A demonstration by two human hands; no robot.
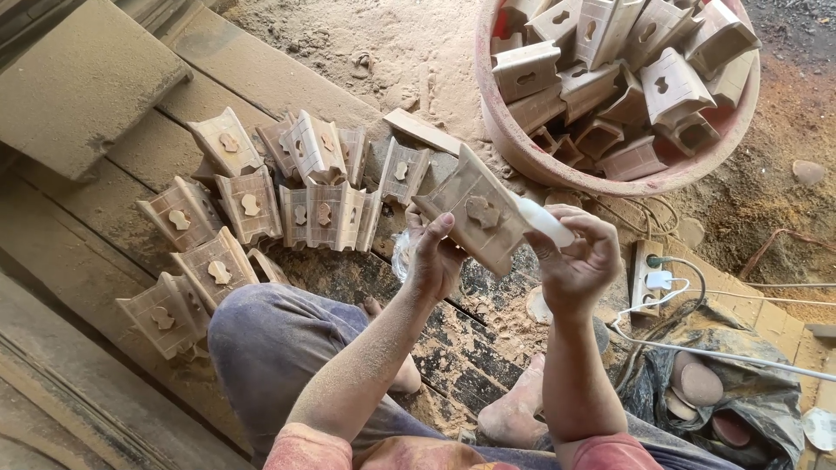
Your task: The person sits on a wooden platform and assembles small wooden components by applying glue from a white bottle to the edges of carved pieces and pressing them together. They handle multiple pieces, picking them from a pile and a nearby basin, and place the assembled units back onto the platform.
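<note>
My left hand [433, 258] grips a small wooden block [475, 213] with a shaped cut-out inlay on its face, held up in front of me. My right hand [575, 259] is closed around a white squeeze bottle [543, 222] whose tip rests against the block's right edge. Both hands are dusted with sawdust. My knee in blue trousers [270, 344] is below the hands.
Several matching wooden blocks [252, 204] lie in rows on the dusty boards at left. A pink tub [522, 148] full of more blocks stands at the upper right. A power strip with a white plug and cable [651, 277] lies to the right, beside round sanding discs [697, 383].
</note>
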